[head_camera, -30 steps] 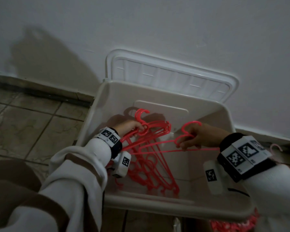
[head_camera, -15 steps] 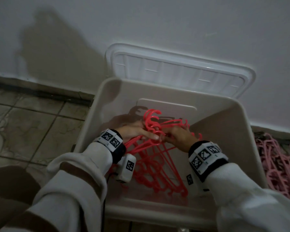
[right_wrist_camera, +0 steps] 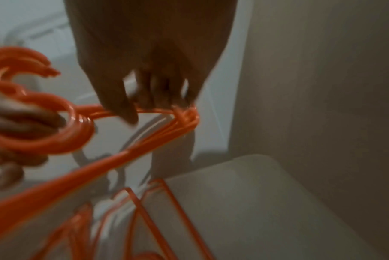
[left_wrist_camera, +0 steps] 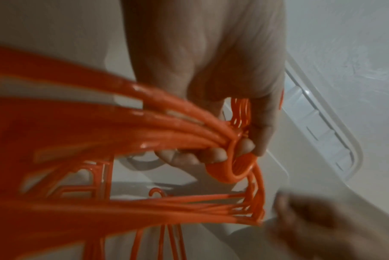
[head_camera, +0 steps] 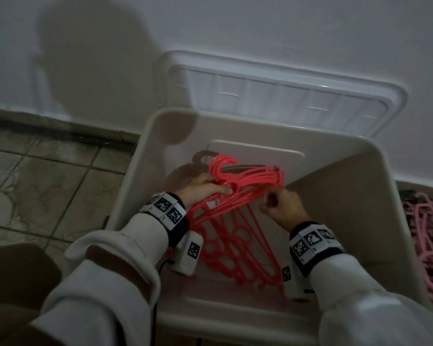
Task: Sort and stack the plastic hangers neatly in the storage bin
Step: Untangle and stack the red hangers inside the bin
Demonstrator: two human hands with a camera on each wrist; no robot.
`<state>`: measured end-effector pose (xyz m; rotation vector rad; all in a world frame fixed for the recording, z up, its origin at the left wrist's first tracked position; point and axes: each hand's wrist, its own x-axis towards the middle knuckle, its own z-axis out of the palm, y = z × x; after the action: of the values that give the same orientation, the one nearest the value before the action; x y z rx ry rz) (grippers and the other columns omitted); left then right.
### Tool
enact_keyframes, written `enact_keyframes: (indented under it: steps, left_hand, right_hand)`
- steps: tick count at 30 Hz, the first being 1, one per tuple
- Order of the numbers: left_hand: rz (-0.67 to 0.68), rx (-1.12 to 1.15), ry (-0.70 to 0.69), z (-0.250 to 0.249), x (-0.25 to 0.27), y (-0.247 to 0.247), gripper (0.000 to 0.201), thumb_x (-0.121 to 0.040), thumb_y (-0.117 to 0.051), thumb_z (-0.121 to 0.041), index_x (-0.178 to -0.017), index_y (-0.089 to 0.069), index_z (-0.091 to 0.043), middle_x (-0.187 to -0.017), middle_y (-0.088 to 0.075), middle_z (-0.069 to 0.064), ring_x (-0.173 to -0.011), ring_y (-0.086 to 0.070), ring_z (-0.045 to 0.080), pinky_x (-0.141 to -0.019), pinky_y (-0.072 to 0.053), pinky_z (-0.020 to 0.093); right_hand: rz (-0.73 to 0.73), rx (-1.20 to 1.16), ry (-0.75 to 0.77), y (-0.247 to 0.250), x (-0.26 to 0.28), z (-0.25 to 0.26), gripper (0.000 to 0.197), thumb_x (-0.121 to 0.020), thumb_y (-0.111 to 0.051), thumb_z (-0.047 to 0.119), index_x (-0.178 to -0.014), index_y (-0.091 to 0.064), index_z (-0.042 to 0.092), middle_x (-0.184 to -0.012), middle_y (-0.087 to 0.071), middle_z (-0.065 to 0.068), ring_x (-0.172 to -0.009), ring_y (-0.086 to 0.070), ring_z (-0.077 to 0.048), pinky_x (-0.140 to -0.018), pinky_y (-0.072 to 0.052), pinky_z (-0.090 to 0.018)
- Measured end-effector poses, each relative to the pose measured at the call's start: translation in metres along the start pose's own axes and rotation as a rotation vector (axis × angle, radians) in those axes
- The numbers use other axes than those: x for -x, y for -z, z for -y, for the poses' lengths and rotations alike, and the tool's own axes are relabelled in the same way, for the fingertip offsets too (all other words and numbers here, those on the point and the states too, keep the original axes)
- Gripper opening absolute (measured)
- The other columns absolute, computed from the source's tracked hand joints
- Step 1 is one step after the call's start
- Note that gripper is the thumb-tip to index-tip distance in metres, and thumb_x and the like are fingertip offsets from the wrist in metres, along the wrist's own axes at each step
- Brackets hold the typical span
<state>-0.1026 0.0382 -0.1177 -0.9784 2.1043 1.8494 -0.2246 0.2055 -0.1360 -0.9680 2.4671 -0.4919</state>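
Since a moment ago your right hand (head_camera: 283, 208) has slid rightward along the red hangers (head_camera: 238, 221), fingers curled on their shoulder bars. Your left hand (head_camera: 203, 191) grips the bunched hooks, holding them inside the storage bin (head_camera: 340, 196).

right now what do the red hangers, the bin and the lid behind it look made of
Red hangers: moulded plastic, glossy; highlights glint on the thin bars in the left wrist view.
Bin: probably plastic, off-white, smooth and matte, with rounded moulded corners.
Lid: seemingly thinner whitish plastic, slightly shiny, with moulded ribs; it leans against the wall.
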Motion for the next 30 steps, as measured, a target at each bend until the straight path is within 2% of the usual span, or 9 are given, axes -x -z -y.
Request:
enact_keyframes:
  steps: [1, 4, 9, 11, 13, 16, 20, 25, 30]
  left_hand:
    - [-0.003, -0.016, 0.007, -0.002, 0.000, 0.000, 0.036, -0.070, -0.076, -0.028, -0.103, -0.071, -0.015, -0.105, -0.071, 0.010, -0.103, -0.064, 0.026, -0.099, -0.047, 0.035]
    - [-0.045, -0.079, 0.026, -0.002, -0.001, 0.000, 0.040, -0.068, -0.076, -0.035, -0.097, -0.071, -0.008, -0.098, -0.071, 0.006, -0.090, -0.064, 0.017, -0.087, -0.045, 0.025]
    - [-0.057, -0.079, 0.007, -0.005, 0.003, -0.002, 0.042, -0.069, -0.076, -0.031, -0.100, -0.071, -0.004, -0.102, -0.071, 0.015, -0.095, -0.065, 0.025, -0.085, -0.047, 0.028]
    - [-0.051, -0.104, 0.003, -0.005, 0.001, -0.001, 0.047, -0.060, -0.074, -0.040, -0.093, -0.072, -0.006, -0.093, -0.072, 0.009, -0.088, -0.065, 0.021, -0.089, -0.047, 0.035]
    - [-0.050, -0.102, 0.001, -0.006, 0.000, 0.000, 0.027, -0.065, -0.077, -0.034, -0.078, -0.070, -0.012, -0.076, -0.067, 0.002, -0.074, -0.060, 0.014, -0.081, -0.045, 0.032]
    - [-0.045, -0.095, -0.032, -0.006, -0.001, 0.002, 0.013, -0.073, -0.076, -0.024, -0.068, -0.063, -0.023, -0.064, -0.059, -0.008, -0.060, -0.054, 0.004, -0.070, -0.043, 0.024]
    - [-0.010, -0.072, -0.085, -0.016, 0.001, 0.005, 0.009, -0.082, -0.068, -0.012, -0.076, -0.062, -0.015, -0.067, -0.056, -0.003, -0.048, -0.054, -0.006, -0.049, -0.038, 0.002]
    - [-0.017, 0.041, -0.120, -0.016, -0.002, 0.008, 0.010, -0.080, -0.068, -0.008, -0.076, -0.065, -0.017, -0.064, -0.059, -0.003, -0.049, -0.054, -0.002, -0.048, -0.041, 0.009]
    - [-0.009, 0.108, -0.146, -0.016, -0.003, 0.010, 0.012, -0.081, -0.067, -0.005, -0.078, -0.066, -0.017, -0.051, -0.062, -0.016, -0.048, -0.054, -0.008, -0.048, -0.039, 0.006]
  right_hand:
    - [0.159, 0.065, -0.043, -0.006, 0.002, -0.004, 0.008, -0.077, -0.068, 0.016, -0.081, -0.062, 0.019, -0.086, -0.066, -0.009, -0.083, -0.061, -0.022, -0.068, -0.037, -0.022]
    - [0.529, 0.151, -0.171, -0.030, 0.004, -0.011, 0.046, -0.084, -0.065, 0.027, -0.122, -0.049, 0.009, -0.119, -0.059, -0.012, -0.108, -0.056, -0.024, -0.084, -0.042, -0.025]
    - [0.569, 0.264, -0.180, -0.050, -0.002, -0.001, 0.045, -0.089, -0.057, 0.027, -0.127, -0.044, 0.008, -0.129, -0.053, -0.016, -0.117, -0.053, -0.029, -0.097, -0.042, -0.034]
    - [0.577, 0.291, -0.156, -0.052, -0.003, 0.004, 0.036, -0.093, -0.050, 0.022, -0.125, -0.047, 0.006, -0.130, -0.052, -0.018, -0.118, -0.052, -0.030, -0.097, -0.041, -0.033]
    - [0.542, 0.286, -0.134, -0.049, -0.002, 0.008, 0.031, -0.093, -0.045, 0.014, -0.122, -0.052, 0.006, -0.128, -0.054, -0.018, -0.117, -0.054, -0.030, -0.096, -0.042, -0.033]
    - [0.461, 0.175, -0.111, -0.042, -0.003, 0.010, 0.027, -0.092, -0.044, 0.012, -0.114, -0.059, 0.005, -0.114, -0.063, -0.020, -0.104, -0.061, -0.033, -0.091, -0.048, -0.033]
    - [0.436, 0.099, -0.082, -0.024, 0.000, 0.013, 0.027, -0.095, -0.044, 0.010, -0.115, -0.061, 0.006, -0.105, -0.064, -0.017, -0.092, -0.061, -0.026, -0.072, -0.043, -0.024]
    - [0.344, 0.088, -0.054, 0.003, 0.006, 0.011, 0.027, -0.098, -0.038, 0.015, -0.104, -0.065, 0.012, -0.079, -0.053, 0.005, -0.056, -0.043, 0.002, -0.053, -0.035, 0.000]
    - [0.371, -0.298, -0.162, 0.006, 0.009, -0.002, 0.034, -0.099, -0.035, 0.009, -0.072, -0.054, 0.017, -0.055, -0.037, -0.002, -0.025, -0.034, -0.002, -0.030, -0.022, -0.009]
